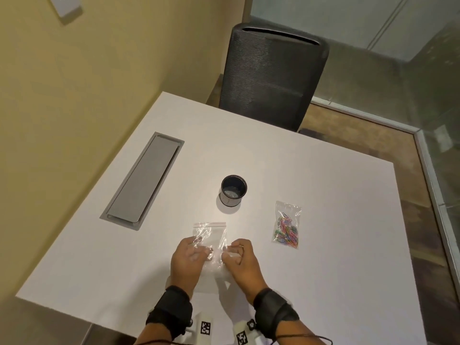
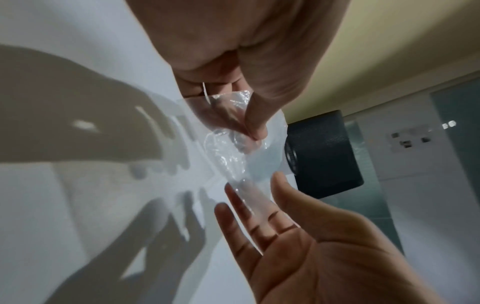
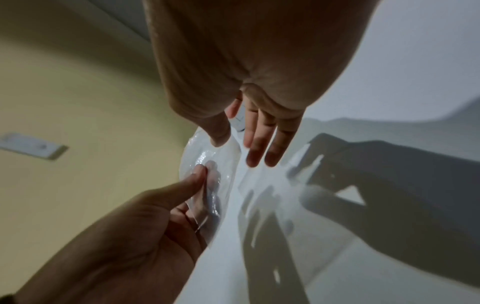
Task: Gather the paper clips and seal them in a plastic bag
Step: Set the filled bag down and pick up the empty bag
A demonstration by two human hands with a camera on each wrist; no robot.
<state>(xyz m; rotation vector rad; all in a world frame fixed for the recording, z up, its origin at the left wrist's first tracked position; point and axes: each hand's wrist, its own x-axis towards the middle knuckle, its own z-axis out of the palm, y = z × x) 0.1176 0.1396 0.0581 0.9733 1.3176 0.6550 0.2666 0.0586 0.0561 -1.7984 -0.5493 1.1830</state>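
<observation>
A small clear plastic bag [image 1: 211, 235] with a red stripe along its far end is held just above the white table [image 1: 323, 270], near the front edge. My left hand [image 1: 199, 247] pinches the bag's left side between thumb and forefinger. My right hand [image 1: 231, 250] holds the right side, thumb on top and fingers beneath. In the left wrist view the crumpled bag [image 2: 233, 148] hangs between both hands. The right wrist view shows the bag [image 3: 207, 160] pinched the same way. I cannot tell what is inside it. A second bag [image 1: 286, 225], full of coloured paper clips, lies to the right.
A black round cup [image 1: 233, 190] stands mid-table, beyond the hands. A grey cable hatch [image 1: 144, 178] is set into the table at the left. A dark mesh chair [image 1: 271, 75] stands at the far side. A yellow wall runs along the left.
</observation>
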